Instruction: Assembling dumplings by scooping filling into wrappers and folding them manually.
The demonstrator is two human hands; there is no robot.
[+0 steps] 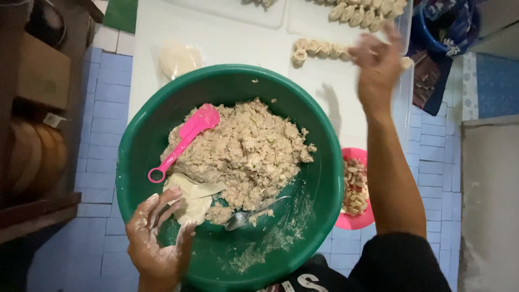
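A thin, pale dumpling wrapper (192,197) lies against the inner wall of the big green bowl (140,157), at the lower left edge of the filling. The left hand (157,238), dusted white with flour, rests on the wrapper's near edge with its fingers loosely spread, touching rather than gripping it. The filling (243,154) is a coarse, beige minced heap with green flecks, piled in the bowl's middle. A pink plastic spoon (186,139) leans on the heap's left side, and a metal spoon (250,214) lies just below it. The right hand (378,59) is stretched out over a clear tray (403,97) on the white surface (238,40); it is blurred, so I cannot tell whether it pinches anything. A row of shaped dumplings (319,50) sits beside it.
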